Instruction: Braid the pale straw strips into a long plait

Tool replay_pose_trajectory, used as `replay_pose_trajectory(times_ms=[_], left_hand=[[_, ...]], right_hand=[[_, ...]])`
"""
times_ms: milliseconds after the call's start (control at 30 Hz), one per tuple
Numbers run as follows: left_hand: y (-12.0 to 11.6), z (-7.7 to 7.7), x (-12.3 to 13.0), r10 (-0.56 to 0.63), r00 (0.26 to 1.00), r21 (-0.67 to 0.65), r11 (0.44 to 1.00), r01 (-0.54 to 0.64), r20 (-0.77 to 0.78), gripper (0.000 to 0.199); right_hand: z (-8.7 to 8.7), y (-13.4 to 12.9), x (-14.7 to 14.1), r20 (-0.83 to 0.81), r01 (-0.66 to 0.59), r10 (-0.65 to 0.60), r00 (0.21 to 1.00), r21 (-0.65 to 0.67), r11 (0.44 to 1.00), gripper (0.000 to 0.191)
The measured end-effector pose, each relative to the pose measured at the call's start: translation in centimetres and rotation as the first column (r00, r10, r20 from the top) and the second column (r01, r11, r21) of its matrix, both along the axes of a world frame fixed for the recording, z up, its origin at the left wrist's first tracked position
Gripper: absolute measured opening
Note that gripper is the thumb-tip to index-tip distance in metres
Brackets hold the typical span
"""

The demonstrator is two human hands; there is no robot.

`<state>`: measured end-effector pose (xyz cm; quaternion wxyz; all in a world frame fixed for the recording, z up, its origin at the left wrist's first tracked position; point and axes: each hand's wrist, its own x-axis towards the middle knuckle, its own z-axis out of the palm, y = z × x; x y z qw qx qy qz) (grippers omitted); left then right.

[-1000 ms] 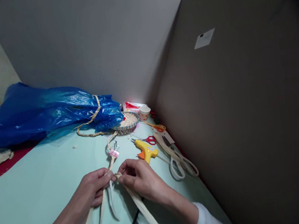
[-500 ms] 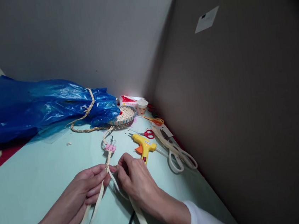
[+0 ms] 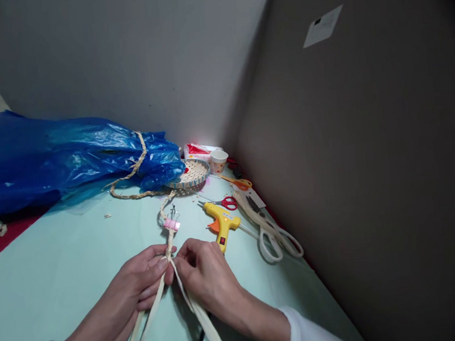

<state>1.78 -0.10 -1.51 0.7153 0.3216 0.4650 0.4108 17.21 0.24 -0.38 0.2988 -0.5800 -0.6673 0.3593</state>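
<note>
A pale braided cord runs toward me from a pink binder clip and splits into long flat strands. My left hand pinches the cord between thumb and fingers where the strands part. Close on its right, my right hand is closed on a pale strand that hangs down below it toward the bottom edge. The fingertips of both hands are nearly touching.
A yellow glue gun, red scissors, white-handled scissors and orange scissors lie to the right. Behind are a round basket, a paper cup and a blue plastic bag tied with braid.
My right hand has come in closer to the braid, drawing its strand beside the other right-hand strand. The whole view has shifted slightly.
</note>
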Motion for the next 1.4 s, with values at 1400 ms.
replay_pose_trajectory(times_ms=[1400], left_hand=[[0.8,-0.6,-0.5,-0.110,0.936,0.088,0.985,0.148,-0.335,0.037]], right_hand=[[0.3,-1.1,0.7,-0.046,-0.075,0.074,0.996,-0.018,0.997,0.009]])
